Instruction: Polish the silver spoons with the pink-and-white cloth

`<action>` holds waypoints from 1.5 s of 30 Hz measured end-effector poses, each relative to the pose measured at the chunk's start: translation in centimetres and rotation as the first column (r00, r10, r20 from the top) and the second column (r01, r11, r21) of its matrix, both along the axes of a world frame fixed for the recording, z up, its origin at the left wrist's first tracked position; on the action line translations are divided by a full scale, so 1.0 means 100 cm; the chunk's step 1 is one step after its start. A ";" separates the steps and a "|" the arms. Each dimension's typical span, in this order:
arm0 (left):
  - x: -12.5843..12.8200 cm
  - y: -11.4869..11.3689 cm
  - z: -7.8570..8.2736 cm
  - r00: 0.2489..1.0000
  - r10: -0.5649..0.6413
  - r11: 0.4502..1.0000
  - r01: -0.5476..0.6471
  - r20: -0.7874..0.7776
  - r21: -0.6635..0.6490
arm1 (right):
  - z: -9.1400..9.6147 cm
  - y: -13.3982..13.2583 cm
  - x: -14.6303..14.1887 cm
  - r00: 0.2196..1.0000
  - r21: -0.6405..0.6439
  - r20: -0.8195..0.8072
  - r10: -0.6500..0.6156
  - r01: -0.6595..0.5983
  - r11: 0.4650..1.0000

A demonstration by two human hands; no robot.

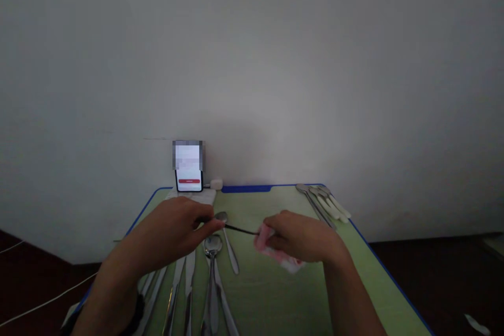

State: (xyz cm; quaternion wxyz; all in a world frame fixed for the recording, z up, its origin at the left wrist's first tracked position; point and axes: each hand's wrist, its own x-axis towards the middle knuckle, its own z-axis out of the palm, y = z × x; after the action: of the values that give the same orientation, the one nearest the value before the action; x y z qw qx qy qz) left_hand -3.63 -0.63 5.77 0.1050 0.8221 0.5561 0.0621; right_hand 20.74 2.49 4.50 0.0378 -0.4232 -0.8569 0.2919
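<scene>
My left hand pinches one end of a thin dark metal utensil. Its kind cannot be made out, because both ends are hidden by my hands. At the other end, my right hand is closed on a pink and white cloth, folded around the utensil. A small spoon lies on the green table just beyond my left fingertips. Below it are larger spoons, their handles toward me. Several table knives lie under and beside my left forearm.
A lit phone stands upright at the back left, near a white charger. Several utensils, some with white handles, lie at the back right corner. The wall rises behind the table's blue edge.
</scene>
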 end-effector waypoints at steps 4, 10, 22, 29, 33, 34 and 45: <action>-0.006 0.002 -0.001 0.999 -0.037 0.999 0.038 0.031 -0.031 | 0.006 -0.004 -0.018 0.988 0.004 0.057 0.147 -0.147 0.989; -0.007 0.001 0.000 0.993 -0.073 0.997 0.075 0.089 -0.014 | 0.012 -0.002 -0.028 0.959 -0.022 -0.122 0.254 -0.259 0.966; -0.016 0.008 0.004 0.908 0.091 0.963 -0.185 0.410 0.197 | 0.006 0.017 -0.023 0.551 0.010 -0.789 -0.273 0.456 0.890; 0.022 0.017 -0.007 0.851 0.112 0.954 -0.236 0.513 0.183 | -0.021 0.021 -0.069 -0.171 -0.466 -0.885 -0.434 0.334 0.819; 0.042 0.020 -0.016 0.837 0.097 0.952 -0.236 0.538 0.196 | -0.030 0.012 -0.081 -0.092 -0.531 -0.847 -0.523 0.193 0.825; 0.044 0.021 -0.017 0.848 0.099 0.952 -0.233 0.521 0.198 | -0.031 0.011 -0.082 -0.098 -0.554 -0.832 -0.546 0.172 0.814; 0.010 0.010 -0.002 0.933 0.088 0.976 -0.151 0.350 0.158 | -0.022 0.041 -0.052 -0.239 -0.639 -0.768 -0.595 0.213 0.739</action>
State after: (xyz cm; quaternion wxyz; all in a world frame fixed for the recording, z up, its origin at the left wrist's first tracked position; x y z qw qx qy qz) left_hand -2.60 0.41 5.56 0.1198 0.7697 0.5705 0.2604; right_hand 15.50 6.56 2.32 0.6741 -0.3393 -0.3081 0.5793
